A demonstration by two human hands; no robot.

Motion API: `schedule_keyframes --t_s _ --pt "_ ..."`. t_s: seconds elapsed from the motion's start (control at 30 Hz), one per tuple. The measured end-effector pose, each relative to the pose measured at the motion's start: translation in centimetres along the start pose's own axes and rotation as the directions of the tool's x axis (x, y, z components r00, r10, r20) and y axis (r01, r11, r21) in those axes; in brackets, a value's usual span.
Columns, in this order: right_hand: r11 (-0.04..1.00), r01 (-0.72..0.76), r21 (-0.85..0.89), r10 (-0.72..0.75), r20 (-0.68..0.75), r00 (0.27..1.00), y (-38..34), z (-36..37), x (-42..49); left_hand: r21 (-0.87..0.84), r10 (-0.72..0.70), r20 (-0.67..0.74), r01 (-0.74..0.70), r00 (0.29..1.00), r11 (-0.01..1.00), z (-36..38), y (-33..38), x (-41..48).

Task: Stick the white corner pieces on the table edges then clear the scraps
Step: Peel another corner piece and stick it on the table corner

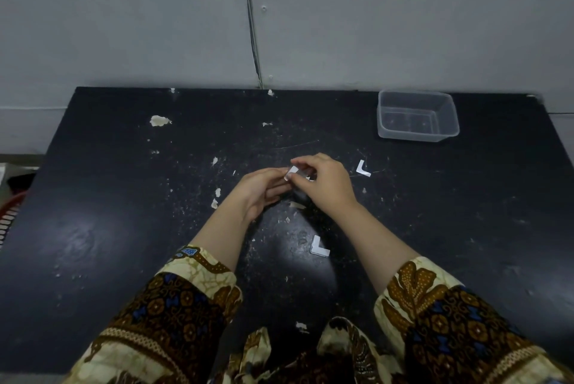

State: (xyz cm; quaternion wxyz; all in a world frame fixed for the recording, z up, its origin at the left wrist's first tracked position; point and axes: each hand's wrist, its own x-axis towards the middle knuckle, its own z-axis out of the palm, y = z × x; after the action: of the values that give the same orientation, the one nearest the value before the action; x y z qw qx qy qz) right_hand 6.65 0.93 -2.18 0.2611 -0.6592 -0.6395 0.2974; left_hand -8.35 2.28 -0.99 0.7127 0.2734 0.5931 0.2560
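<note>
Both hands meet above the middle of the black table (124, 228). My left hand (264, 189) and my right hand (326, 185) together pinch a small white corner piece (293, 171) between their fingertips. A second white L-shaped corner piece (362, 168) lies flat just right of my right hand. A third corner piece (319, 247) lies nearer to me, between my forearms. A pale paper scrap (296, 205) lies under my hands, partly hidden.
A clear plastic container (417, 115) stands at the table's back right. Chipped pale patches and flecks mark the tabletop, the largest (160, 120) at the back left. The table backs onto a grey wall. A red basket (11, 213) sits past the left edge.
</note>
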Motion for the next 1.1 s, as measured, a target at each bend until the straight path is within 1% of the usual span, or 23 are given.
schedule_keyframes --t_s 0.1,0.4,0.57,0.67,0.77,0.9,1.1 --pt "1.0 -0.004 -0.012 0.004 0.017 1.0 -0.12 -0.02 -0.08 0.001 -0.004 -0.008 0.004 1.0 1.0 -0.06 0.04 0.07" --pt "1.0 -0.008 0.011 0.008 0.003 1.0 -0.28 -0.19 -0.07 -0.001 -0.013 0.019 0.013 1.0 1.0 -0.18 0.19 -0.02" --pt "0.999 0.054 -0.001 -0.054 -0.043 0.998 -0.29 -0.28 -0.67 0.006 -0.01 0.018 0.01 1.0 1.0 -0.22 0.32 0.02" --pt "0.985 0.109 -0.131 -0.113 -0.017 0.993 -0.37 -0.3 -0.78 0.012 -0.017 0.006 0.017 1.0 1.0 -0.37 0.38 0.09" --pt "0.966 0.097 -0.24 -0.106 -0.022 0.994 -0.58 -0.4 -0.54 0.031 -0.024 0.007 0.024 1.0 0.999 -0.17 0.4 0.11" --pt "0.959 0.092 -0.267 -0.101 -0.022 0.995 -0.67 -0.44 -0.23 0.042 -0.023 0.001 0.023 1.0 0.999 0.04 0.49 0.1" --pt "0.941 0.173 -0.292 -0.197 -0.054 0.979 -0.76 -0.24 -0.29 0.047 -0.047 -0.018 0.048 0.999 0.998 0.11 0.91 0.2"
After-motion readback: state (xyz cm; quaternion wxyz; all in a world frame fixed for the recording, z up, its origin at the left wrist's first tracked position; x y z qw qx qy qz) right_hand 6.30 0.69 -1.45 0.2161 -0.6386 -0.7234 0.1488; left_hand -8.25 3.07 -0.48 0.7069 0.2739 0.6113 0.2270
